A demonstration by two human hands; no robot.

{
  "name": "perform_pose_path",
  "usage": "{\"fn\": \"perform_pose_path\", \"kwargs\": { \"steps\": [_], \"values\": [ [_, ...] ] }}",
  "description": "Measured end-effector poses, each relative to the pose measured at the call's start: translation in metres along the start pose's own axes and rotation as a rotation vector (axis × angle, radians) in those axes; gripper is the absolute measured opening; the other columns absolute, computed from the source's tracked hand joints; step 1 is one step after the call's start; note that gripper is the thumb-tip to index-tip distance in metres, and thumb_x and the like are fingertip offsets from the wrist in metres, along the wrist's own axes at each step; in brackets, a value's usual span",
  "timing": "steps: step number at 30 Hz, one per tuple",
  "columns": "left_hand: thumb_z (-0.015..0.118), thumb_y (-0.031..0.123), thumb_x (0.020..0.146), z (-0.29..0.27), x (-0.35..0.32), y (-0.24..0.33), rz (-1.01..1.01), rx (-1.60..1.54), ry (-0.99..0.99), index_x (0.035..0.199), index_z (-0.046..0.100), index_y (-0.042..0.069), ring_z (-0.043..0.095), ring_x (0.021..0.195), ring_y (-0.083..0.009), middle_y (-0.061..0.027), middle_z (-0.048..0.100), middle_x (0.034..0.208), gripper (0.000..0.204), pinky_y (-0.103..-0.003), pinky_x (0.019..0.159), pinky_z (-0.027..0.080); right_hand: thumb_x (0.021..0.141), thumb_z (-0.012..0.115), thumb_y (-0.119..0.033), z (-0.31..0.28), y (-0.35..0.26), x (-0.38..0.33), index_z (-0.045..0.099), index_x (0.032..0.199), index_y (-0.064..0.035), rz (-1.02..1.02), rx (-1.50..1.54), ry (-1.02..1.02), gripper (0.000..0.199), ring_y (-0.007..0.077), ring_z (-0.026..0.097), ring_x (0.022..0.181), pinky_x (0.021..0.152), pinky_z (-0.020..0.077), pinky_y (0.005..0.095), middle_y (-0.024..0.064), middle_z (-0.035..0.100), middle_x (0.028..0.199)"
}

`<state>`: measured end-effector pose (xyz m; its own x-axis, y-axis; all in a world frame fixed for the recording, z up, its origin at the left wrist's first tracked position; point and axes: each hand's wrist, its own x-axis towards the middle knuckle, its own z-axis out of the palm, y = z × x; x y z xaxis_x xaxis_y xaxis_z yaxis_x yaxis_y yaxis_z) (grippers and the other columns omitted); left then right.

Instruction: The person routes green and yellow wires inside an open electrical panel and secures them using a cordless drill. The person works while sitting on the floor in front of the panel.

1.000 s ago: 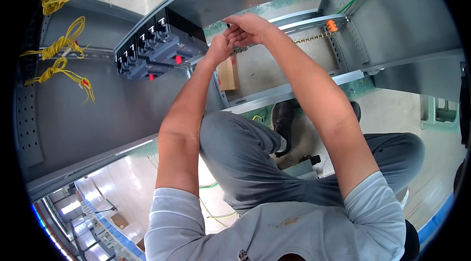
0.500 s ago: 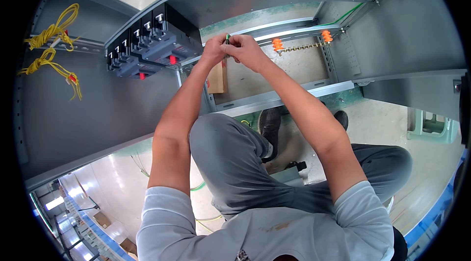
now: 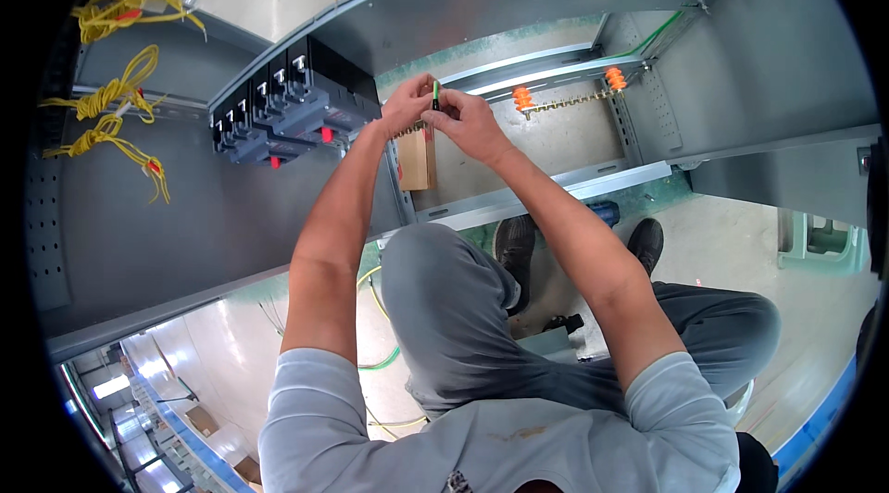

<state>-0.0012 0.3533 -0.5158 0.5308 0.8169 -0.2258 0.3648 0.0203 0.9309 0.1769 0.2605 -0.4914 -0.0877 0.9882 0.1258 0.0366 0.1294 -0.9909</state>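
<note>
My right hand (image 3: 474,130) pinches a short green wire (image 3: 436,90) with a black sleeve at its lower part, between thumb and fingers. My left hand (image 3: 407,105) is beside it with fingers curled, their tips close to the wire's upper end. What those left fingers grip is hidden. Just below the left hand, part of a brass terminal strip (image 3: 408,130) shows over a cardboard box (image 3: 418,162). To the left stands a row of dark grey circuit breakers (image 3: 287,109) with red levers.
A grey metal cabinet frame (image 3: 546,183) surrounds my hands. Right of them, a second brass strip (image 3: 569,104) sits between orange insulators (image 3: 521,99). Bundles of yellow wire (image 3: 120,90) hang at the left. A pale green plastic stool (image 3: 820,238) stands on the floor at the right.
The hands have shifted slightly down, and the right hand has drawn a little away from the left. More of the green wire and the brass strip now shows.
</note>
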Motion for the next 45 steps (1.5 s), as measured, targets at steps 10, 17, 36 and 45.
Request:
{"fn": "perform_pose_path", "kwargs": {
  "steps": [10, 17, 36, 45],
  "values": [
    [0.065, 0.033, 0.098, 0.018, 0.0, 0.002, 0.038, -0.089, 0.156, 0.099, 0.067, 0.003, 0.054, 0.074, -0.0069, -0.0004, 0.063, 0.079, 0.03, -0.026, 0.065, 0.044, 0.085, 0.073, -0.02, -0.01, 0.017, -0.005, 0.058, 0.084, -0.0027, -0.237, -0.431, -0.101, 0.023, 0.0337, 0.063, 0.076, 0.067, 0.0495, 0.0444, 0.0135, 0.062, 0.082],
    [0.063, 0.035, 0.099, 0.009, -0.003, -0.005, -0.031, 0.022, 0.154, 0.095, 0.071, 0.002, 0.054, 0.075, -0.0082, 0.0, 0.065, 0.08, 0.034, -0.028, 0.068, 0.046, 0.085, 0.072, -0.02, 0.002, 0.041, -0.007, 0.056, 0.088, -0.0093, -0.43, -0.702, 0.019, 0.019, 0.0316, 0.065, 0.077, 0.065, 0.0533, 0.0435, 0.0092, 0.06, 0.083],
    [0.063, 0.022, 0.092, 0.012, -0.012, 0.002, -0.032, 0.105, 0.004, 0.125, 0.065, 0.002, 0.058, 0.081, -0.0111, -0.0049, 0.065, 0.089, 0.038, -0.027, 0.076, 0.047, 0.08, 0.08, -0.025, 0.01, 0.084, -0.029, 0.074, 0.086, -0.0045, 0.152, -0.412, 0.188, 0.022, 0.0231, 0.066, 0.066, 0.063, 0.0528, 0.0359, 0.0102, 0.068, 0.077],
    [0.082, 0.024, 0.073, 0.016, -0.032, 0.045, -0.022, 0.412, -0.082, 0.145, 0.045, 0.006, 0.065, 0.1, -0.022, -0.0151, 0.067, 0.107, 0.082, -0.035, 0.093, 0.049, 0.091, 0.067, -0.005, 0.027, 0.085, -0.036, 0.068, 0.104, 0.0066, 0.424, 0.466, 0.162, 0.018, 0.0135, 0.068, 0.069, 0.06, 0.056, 0.0264, 0.0095, 0.07, 0.086]
  ]
}}
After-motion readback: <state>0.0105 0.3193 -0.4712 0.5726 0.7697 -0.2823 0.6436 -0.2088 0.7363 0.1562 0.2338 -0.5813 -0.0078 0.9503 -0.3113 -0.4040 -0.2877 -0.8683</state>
